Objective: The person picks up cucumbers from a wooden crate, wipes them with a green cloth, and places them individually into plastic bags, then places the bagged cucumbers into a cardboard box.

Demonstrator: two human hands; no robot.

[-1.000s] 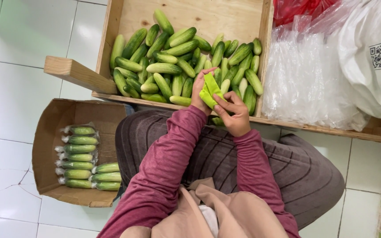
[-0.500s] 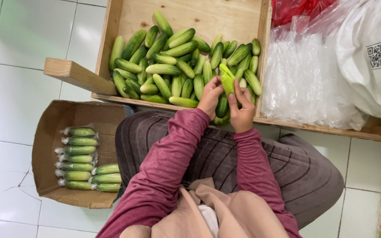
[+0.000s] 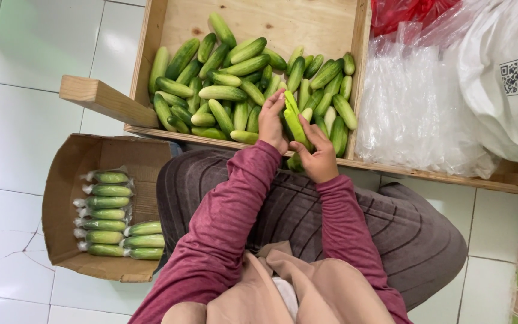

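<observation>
Our left hand [image 3: 272, 123] and right hand [image 3: 318, 157] both close around 1 cucumber [image 3: 295, 123] over the wooden crate [image 3: 151, 60]. It could slip, we judge, if our hold loosens.

Clothing worn by the person

Long maroon sleeves are worn to the wrists; a tan garment is draped at the chest, and dark grey trousers are striped with thin lines.
</observation>
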